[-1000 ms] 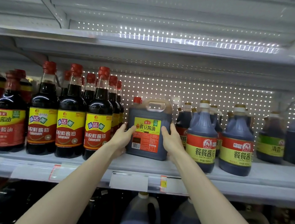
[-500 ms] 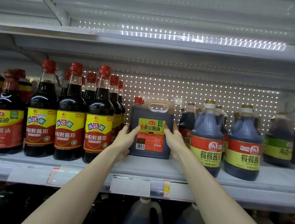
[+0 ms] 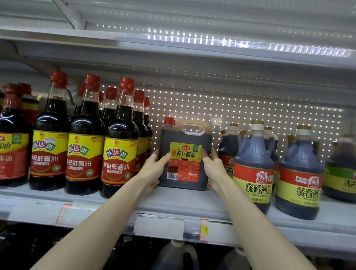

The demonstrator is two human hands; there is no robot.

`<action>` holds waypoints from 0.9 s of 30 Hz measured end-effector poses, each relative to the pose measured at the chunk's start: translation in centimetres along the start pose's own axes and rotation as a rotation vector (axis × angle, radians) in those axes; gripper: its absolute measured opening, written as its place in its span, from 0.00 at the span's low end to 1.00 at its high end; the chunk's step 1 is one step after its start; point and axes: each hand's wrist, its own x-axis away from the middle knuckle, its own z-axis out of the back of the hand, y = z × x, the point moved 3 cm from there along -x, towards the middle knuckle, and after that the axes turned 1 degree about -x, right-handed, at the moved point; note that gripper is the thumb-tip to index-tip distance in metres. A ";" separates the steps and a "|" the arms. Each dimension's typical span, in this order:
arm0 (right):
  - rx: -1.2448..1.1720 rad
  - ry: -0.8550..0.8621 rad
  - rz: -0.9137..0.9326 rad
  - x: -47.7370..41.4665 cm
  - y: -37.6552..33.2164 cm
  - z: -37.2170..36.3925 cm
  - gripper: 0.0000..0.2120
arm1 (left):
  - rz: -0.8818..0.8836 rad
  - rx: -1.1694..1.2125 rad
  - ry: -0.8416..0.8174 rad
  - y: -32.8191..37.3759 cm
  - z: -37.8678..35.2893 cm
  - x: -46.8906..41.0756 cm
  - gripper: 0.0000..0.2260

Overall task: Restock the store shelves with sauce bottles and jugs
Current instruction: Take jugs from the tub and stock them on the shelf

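A square soy sauce jug (image 3: 185,142) with a red cap, a cut-out handle and a yellow and red label stands upright on the grey shelf (image 3: 170,204), set back from the front edge. My left hand (image 3: 153,170) holds its left side with the thumb on the front face. My right hand (image 3: 214,169) holds its right side the same way. The fingers behind the jug are hidden.
Tall red-capped soy sauce bottles (image 3: 119,152) stand in rows close on the left. Blue-tinted handled jugs (image 3: 253,168) stand close on the right. Another shelf (image 3: 176,51) hangs overhead. Price tags (image 3: 159,226) line the front rail. Large jugs (image 3: 173,261) sit on the shelf below.
The jug has slid deeper onto the shelf between the bottle rows, and both hands have gone back with it, arms stretched further.
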 end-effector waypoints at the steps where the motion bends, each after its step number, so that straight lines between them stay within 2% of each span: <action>1: 0.001 -0.003 0.003 -0.1 0.0 0.1 0.28 | 0.004 0.004 -0.002 0.0 0.0 -0.1 0.30; 14: -0.014 -0.005 -0.008 -0.4 0.2 0.1 0.28 | 0.012 -0.033 0.006 -0.4 0.1 -0.4 0.30; 21: -0.020 -0.002 -0.019 0.3 0.0 0.0 0.28 | 0.031 -0.045 -0.004 -0.3 0.1 -0.3 0.29; 25: -0.022 -0.012 -0.029 0.8 -0.3 -0.1 0.28 | 0.041 -0.021 -0.008 0.3 -0.2 0.6 0.25; 27: -0.006 -0.004 -0.012 1.4 -0.7 0.2 0.26 | 0.030 -0.054 -0.002 0.6 -0.1 0.9 0.27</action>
